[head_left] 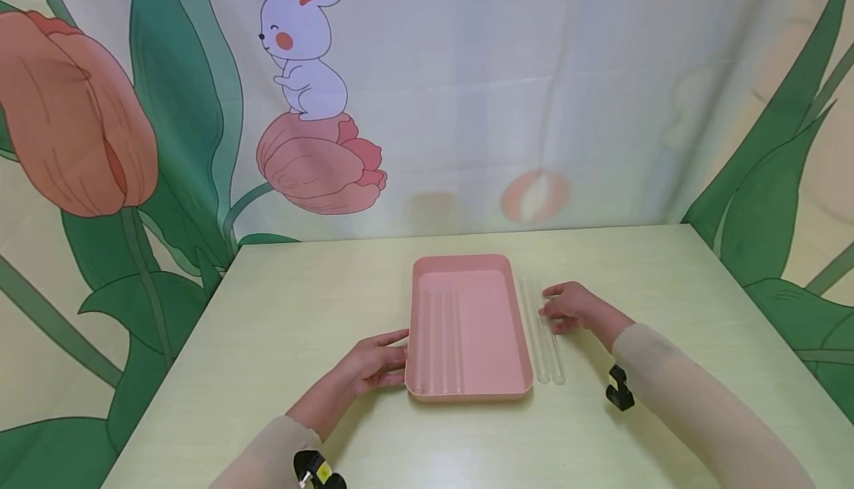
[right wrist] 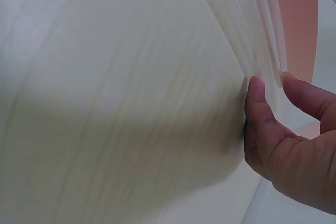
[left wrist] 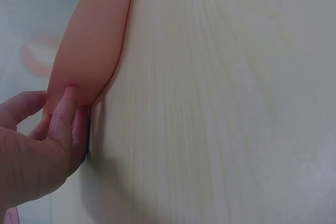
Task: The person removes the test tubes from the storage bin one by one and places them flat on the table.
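Note:
A shallow pink tray (head_left: 490,333) lies on the table, with several clear test tubes (head_left: 439,344) side by side lengthwise along its left part. My left hand (head_left: 375,363) rests against the tray's left wall, its extended fingertips (left wrist: 70,95) touching the outside. To the right of the tray lie two more clear tubes with rounded near ends, an inner tube (head_left: 539,356) and an outer tube (head_left: 557,370). My right hand (head_left: 571,307) is at the outer one's upper half, pinching it between thumb and fingers (right wrist: 257,95).
The pale wood-grain table (head_left: 300,296) ends at the back against a printed curtain (head_left: 467,104) with a rabbit and tulips. Black wrist devices sit by both sleeves, one at the left cuff (head_left: 319,468) and one at the right cuff (head_left: 619,388).

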`<control>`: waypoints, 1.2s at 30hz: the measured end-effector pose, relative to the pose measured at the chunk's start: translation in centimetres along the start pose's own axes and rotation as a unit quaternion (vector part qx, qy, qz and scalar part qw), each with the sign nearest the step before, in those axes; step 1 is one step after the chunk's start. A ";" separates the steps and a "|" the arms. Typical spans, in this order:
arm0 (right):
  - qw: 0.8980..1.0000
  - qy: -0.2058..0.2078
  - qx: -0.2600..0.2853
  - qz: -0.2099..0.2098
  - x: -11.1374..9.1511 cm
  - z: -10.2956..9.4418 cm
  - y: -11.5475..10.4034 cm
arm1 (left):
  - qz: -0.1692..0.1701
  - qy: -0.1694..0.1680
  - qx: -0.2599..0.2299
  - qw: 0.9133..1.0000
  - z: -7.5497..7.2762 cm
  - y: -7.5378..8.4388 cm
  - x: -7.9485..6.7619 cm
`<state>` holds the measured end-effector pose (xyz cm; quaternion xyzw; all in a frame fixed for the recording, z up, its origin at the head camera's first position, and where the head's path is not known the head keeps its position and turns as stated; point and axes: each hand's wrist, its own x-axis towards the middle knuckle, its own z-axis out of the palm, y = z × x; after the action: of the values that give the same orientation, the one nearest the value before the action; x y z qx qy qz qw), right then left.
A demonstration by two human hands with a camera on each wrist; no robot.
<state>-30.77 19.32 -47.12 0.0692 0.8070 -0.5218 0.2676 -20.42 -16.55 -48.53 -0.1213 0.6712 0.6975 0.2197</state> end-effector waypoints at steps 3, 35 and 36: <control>1.000 0.002 0.000 0.000 0.0 0.0 -0.1 | 0.002 0.000 -0.001 1.000 0.1 0.0 0.0; 0.998 -0.001 -0.070 0.000 -2.0 -2.1 -1.6 | 0.004 0.022 -0.002 1.000 0.2 -0.2 0.1; 0.998 -0.003 -0.069 -0.004 -2.1 -2.3 -1.7 | 0.003 0.022 -0.001 1.000 0.2 -0.2 0.1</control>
<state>-30.45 20.92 -43.95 0.0456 0.8407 -0.4659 0.2724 -20.35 -16.31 -48.70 -0.1348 0.6754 0.6962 0.2022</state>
